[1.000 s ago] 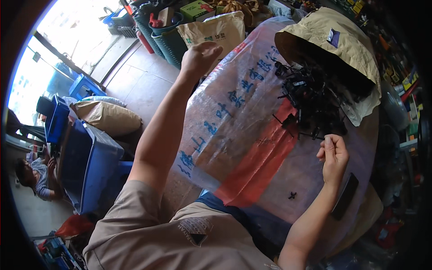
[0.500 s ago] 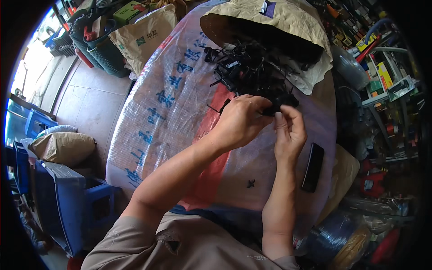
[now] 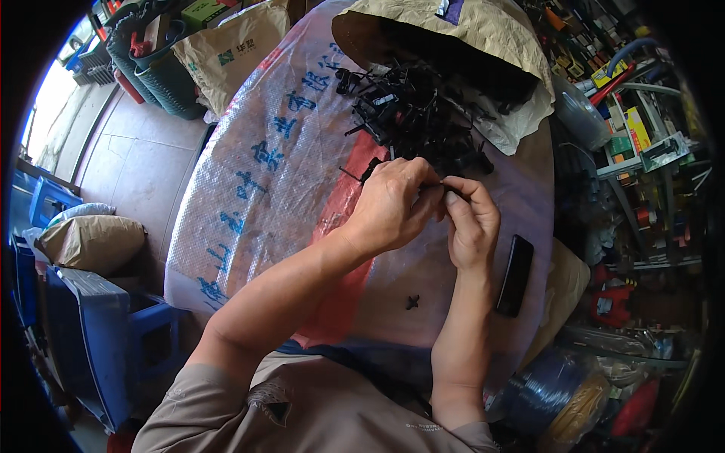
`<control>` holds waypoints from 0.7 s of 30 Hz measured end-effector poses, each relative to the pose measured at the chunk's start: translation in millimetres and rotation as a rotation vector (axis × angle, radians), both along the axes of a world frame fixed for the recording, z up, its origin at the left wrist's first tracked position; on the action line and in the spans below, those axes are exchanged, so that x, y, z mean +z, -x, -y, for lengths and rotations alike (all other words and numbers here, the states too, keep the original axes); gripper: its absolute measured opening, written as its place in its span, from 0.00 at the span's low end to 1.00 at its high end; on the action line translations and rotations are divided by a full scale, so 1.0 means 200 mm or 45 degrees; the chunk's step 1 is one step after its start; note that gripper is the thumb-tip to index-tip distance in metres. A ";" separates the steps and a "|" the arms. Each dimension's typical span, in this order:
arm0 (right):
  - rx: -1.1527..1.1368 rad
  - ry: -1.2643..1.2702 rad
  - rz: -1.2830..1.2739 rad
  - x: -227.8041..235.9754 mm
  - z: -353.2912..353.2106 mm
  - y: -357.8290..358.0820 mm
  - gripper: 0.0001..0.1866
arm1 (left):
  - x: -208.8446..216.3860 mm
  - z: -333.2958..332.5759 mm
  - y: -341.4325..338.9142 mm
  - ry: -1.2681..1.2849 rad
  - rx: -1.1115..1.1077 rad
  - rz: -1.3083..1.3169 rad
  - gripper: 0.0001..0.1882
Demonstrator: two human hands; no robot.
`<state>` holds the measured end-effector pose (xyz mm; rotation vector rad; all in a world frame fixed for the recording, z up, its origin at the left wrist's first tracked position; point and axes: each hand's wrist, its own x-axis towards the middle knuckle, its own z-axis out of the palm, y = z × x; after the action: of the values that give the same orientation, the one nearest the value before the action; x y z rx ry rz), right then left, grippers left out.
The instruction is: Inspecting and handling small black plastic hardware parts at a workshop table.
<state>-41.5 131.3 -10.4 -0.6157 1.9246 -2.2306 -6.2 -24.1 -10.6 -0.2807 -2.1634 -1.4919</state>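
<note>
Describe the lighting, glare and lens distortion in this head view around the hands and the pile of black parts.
Head view: fisheye bends the woven plastic sheet edges, with a black vignette ring. Daylight blows out the upper left corner. Sheet shows soft sheen; the pile of black parts lies in the sack's shade, details merged. Left hand and right hand are evenly lit and sharp.

You've got a small thin black plastic clip part (image 3: pixel 442 186) pinched betw. both hands' fingertips, approx. level, just in front of the heap of tangled black plastic clip parts (image 3: pixel 411 113) spilling from the bag's mouth onto the woven plastic sheet, mid-table.
</note>
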 end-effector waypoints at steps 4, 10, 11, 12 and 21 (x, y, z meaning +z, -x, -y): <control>-0.008 0.024 -0.053 0.01 0.01 0.00 0.07 | -0.04 -0.01 0.01 0.079 0.036 -0.259 0.05; 0.032 -0.059 -0.024 0.03 -0.04 0.00 0.10 | 0.00 0.00 -0.01 0.240 -0.021 -0.166 0.10; -0.006 -0.106 0.001 0.05 -0.03 -0.01 0.12 | 0.00 0.00 -0.02 -0.017 -0.113 0.020 0.13; -0.009 -0.126 0.017 0.07 -0.02 -0.01 0.19 | 0.00 0.00 -0.02 -0.275 -0.202 0.206 0.15; 0.031 -0.541 -0.176 0.06 -0.07 -0.02 0.08 | 0.03 0.03 0.02 -1.642 -0.421 0.750 0.13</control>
<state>-38.1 145.5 2.3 -0.7316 2.3436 -1.7179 -9.3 -29.5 -5.6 0.3117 -1.0420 -3.0569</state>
